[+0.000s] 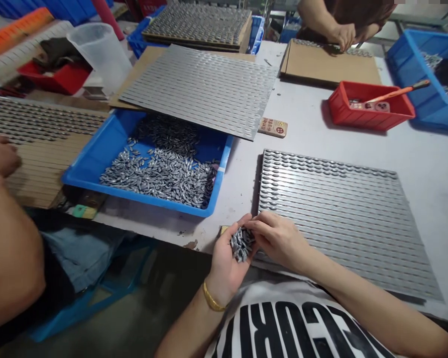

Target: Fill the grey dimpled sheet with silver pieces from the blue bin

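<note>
My left hand (224, 256) is cupped, palm up, around a heap of small grey spindle-shaped metal pieces (242, 246). Over that heap my right hand (280, 238) has its fingers bent together, the tips touching the pieces; what they pinch is partly hidden. Just right of both hands lies a grey grooved board (343, 214). Similar pieces sit in its grooves along the far edge and down the left side. Left of my hands, a blue tray (138, 197) holds many loose pieces of this kind.
Another grooved board (205, 84) overhangs the tray's back. A red bin (371, 119) with an orange-handled tool stands at right, near a blue crate (406, 74). Co-workers' hands are at left (0, 155) and at the back (343, 37). The table's front edge is close.
</note>
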The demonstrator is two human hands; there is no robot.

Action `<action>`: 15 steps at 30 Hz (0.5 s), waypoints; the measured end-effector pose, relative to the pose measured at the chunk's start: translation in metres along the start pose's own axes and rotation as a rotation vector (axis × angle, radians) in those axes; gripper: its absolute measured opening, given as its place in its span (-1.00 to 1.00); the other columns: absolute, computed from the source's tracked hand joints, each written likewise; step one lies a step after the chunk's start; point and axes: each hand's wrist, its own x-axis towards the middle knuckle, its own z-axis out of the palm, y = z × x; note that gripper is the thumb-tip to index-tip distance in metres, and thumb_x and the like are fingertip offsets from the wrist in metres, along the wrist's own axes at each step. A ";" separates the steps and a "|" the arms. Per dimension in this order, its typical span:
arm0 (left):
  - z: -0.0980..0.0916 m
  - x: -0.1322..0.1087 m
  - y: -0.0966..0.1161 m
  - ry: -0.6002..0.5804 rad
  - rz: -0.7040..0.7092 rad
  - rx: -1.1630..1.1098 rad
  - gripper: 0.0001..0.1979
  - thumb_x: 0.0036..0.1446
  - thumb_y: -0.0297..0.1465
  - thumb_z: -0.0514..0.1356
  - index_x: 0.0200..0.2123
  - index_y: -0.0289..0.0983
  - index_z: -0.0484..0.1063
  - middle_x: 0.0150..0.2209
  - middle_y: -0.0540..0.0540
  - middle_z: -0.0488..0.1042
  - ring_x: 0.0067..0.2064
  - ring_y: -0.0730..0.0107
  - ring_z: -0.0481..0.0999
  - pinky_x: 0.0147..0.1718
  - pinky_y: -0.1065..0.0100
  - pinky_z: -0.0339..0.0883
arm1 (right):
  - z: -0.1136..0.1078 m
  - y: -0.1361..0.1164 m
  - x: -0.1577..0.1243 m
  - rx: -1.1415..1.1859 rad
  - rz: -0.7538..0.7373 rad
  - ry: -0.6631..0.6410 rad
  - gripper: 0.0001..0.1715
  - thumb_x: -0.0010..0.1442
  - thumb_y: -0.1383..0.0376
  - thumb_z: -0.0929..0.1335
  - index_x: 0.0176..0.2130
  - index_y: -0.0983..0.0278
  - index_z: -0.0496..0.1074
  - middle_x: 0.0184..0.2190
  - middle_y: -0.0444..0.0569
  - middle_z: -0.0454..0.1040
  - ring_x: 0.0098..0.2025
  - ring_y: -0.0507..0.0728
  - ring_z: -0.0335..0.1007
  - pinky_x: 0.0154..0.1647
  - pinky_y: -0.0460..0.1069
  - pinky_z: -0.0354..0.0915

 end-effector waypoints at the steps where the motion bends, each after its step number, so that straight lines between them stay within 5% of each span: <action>1: 0.000 0.000 0.000 -0.012 0.001 -0.001 -0.68 0.15 -0.44 0.18 -0.01 -0.34 0.50 0.04 -0.22 0.51 -0.03 0.19 0.54 -0.10 0.26 0.47 | -0.001 0.000 0.000 0.018 0.011 0.008 -0.73 0.26 0.44 0.22 -0.12 0.28 0.44 -0.33 0.02 0.41 -0.30 0.10 0.33 -0.34 -0.02 0.28; 7: 0.002 -0.002 0.004 -0.008 -0.008 -0.047 -0.76 0.17 -0.46 0.13 -0.13 -0.42 0.49 -0.11 -0.31 0.55 -0.07 0.15 0.56 -0.08 0.19 0.47 | -0.020 0.011 -0.014 0.453 0.193 0.074 -0.85 0.24 0.40 0.26 -0.22 0.24 0.41 -0.38 -0.07 0.44 -0.40 0.03 0.32 -0.43 -0.07 0.26; 10: -0.001 -0.003 0.012 0.052 0.008 -0.053 -0.82 0.18 -0.46 0.12 -0.20 -0.39 0.48 -0.27 -0.23 0.56 -0.28 0.29 0.59 -0.35 0.34 0.51 | -0.023 0.026 -0.034 0.611 0.366 0.142 -0.90 0.23 0.36 0.31 -0.25 0.23 0.43 -0.40 -0.09 0.43 -0.41 0.04 0.33 -0.43 -0.06 0.27; 15: -0.004 -0.007 0.021 -0.104 0.023 -0.096 -0.78 0.22 -0.44 0.04 -0.44 -0.36 0.39 -0.54 -0.04 0.33 -0.65 0.60 0.24 -0.81 0.57 -0.02 | -0.013 0.039 -0.064 0.625 0.441 0.105 -0.89 0.21 0.36 0.33 -0.22 0.22 0.45 -0.35 -0.07 0.46 -0.33 0.08 0.38 -0.39 -0.05 0.28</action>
